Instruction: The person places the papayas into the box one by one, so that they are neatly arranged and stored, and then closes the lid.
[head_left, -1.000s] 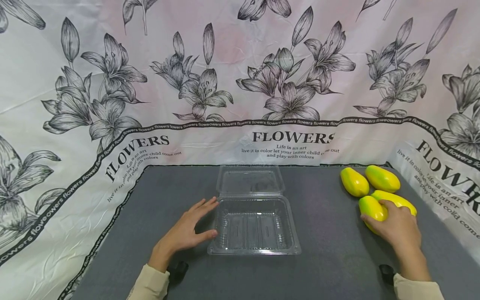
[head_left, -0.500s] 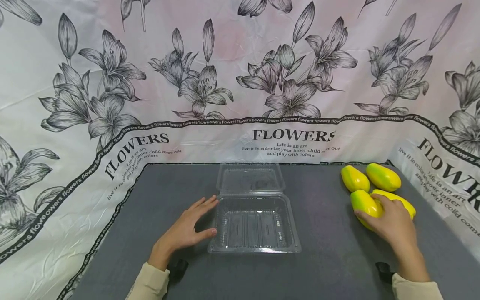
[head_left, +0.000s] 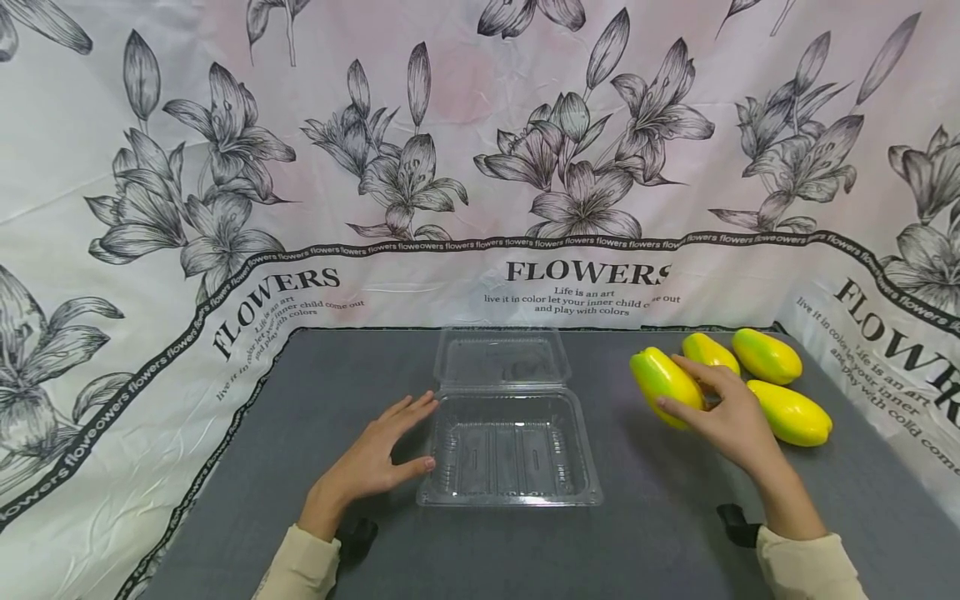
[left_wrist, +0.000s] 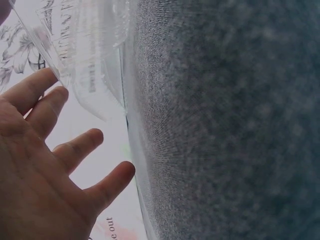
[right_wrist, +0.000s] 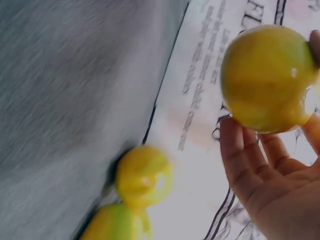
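My right hand (head_left: 738,429) holds a glossy yellow papaya (head_left: 660,383) with a greenish tip, lifted above the grey table between the other fruit and the container. In the right wrist view, the fingers and thumb go round this papaya (right_wrist: 265,80). A clear plastic clamshell container (head_left: 510,458) stands mid-table, its lid (head_left: 502,360) folded back toward the wall. At its left rim is my left hand (head_left: 367,458), fingers spread and fingertips against the edge. Up close in the left wrist view, the container's wall (left_wrist: 92,55) meets the upper fingertips of the left hand (left_wrist: 45,160).
Three more papayas lie at the table's back right: one at the left (head_left: 711,352), one behind (head_left: 767,356) and one nearer (head_left: 790,414). A flower-printed cloth (head_left: 420,287) hangs round the back and sides of the grey table (head_left: 645,533).
My right hand has lifted the papaya off the group and carried it left toward the container. One papaya behind it is now uncovered. My left hand has stayed at the container's rim.
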